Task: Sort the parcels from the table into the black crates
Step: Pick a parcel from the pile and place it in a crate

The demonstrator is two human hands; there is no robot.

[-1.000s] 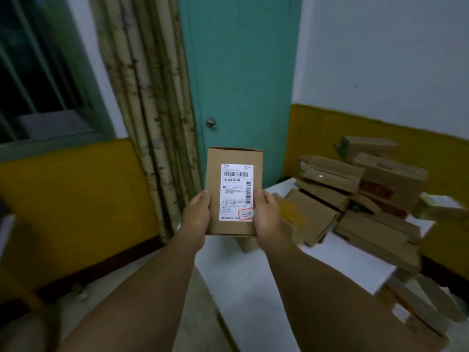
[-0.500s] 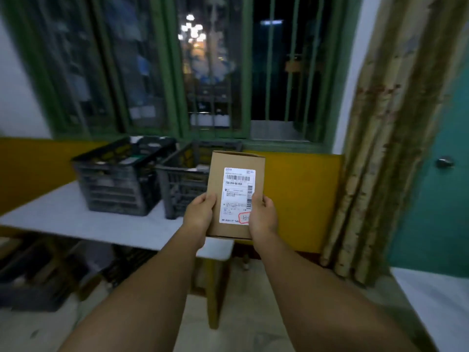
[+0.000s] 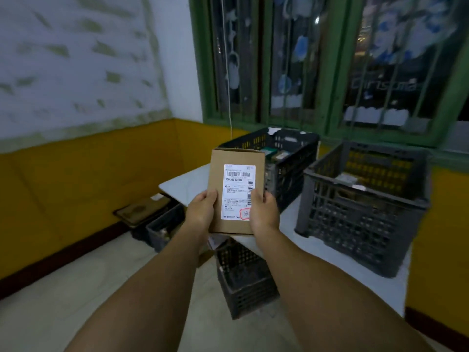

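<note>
I see a white table (image 3: 330,255) on the right side of the room, under a window with green bars (image 3: 330,72). Two black crates stand on the table. The near crate (image 3: 360,219) is on the right and has some things inside, but they are too dim for me to name. The far crate (image 3: 291,161) stands just left of it and farther back, near the window, with small boxes inside.

Another black crate (image 3: 243,283) sits on the floor under the near edge of the table. One more dark crate (image 3: 162,224) is on the floor to the left, by the yellow wall, with a flat brown board (image 3: 142,209) just beside it.

I hold a brown parcel (image 3: 236,191) up in the air, in front of the far crate. It stands upright and touches no crate. A white label (image 3: 238,191) with a barcode faces me, and a red mark is at its bottom right corner.

My left hand (image 3: 201,208) grips the lower left edge of the parcel, thumb on the front. My right hand (image 3: 264,212) grips the lower right edge the same way. The fingers of both hands wrap behind the parcel where I cannot see them.
</note>
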